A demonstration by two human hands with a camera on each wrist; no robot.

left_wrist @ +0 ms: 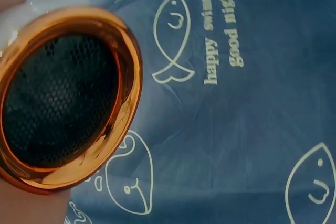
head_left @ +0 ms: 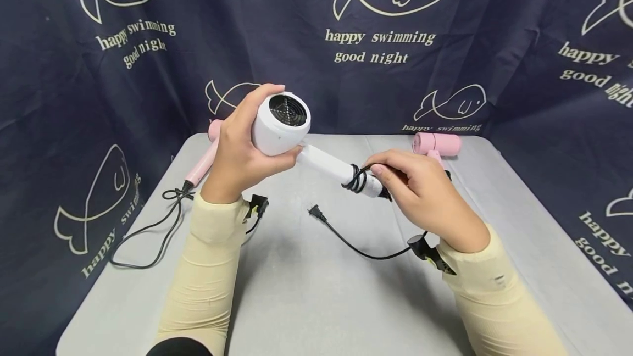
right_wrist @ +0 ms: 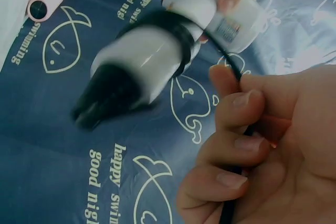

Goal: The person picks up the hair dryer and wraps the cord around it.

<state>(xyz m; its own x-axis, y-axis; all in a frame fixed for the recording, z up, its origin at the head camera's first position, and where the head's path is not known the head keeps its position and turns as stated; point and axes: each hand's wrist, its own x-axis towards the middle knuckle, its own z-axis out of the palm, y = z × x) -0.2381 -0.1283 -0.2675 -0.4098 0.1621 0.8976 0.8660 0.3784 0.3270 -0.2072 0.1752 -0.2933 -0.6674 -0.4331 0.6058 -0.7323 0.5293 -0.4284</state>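
A white hair dryer is held up over the table, its black-grilled end turned toward the head camera. My left hand grips its barrel, thumb below and fingers over the top. In the left wrist view, a shiny copper ring surrounds the mesh at the dryer's other end. Several turns of black cord wrap the handle, which slants down to the right. My right hand pinches that cord beside the handle, and in the right wrist view its curled fingers close round it. The two-prong plug hangs at the loose end.
On the grey table, a pink hair dryer with a looped black cord lies at the left. Another pink hair dryer is at the back right, partly behind my right hand. Dark printed curtains enclose the table's back and sides.
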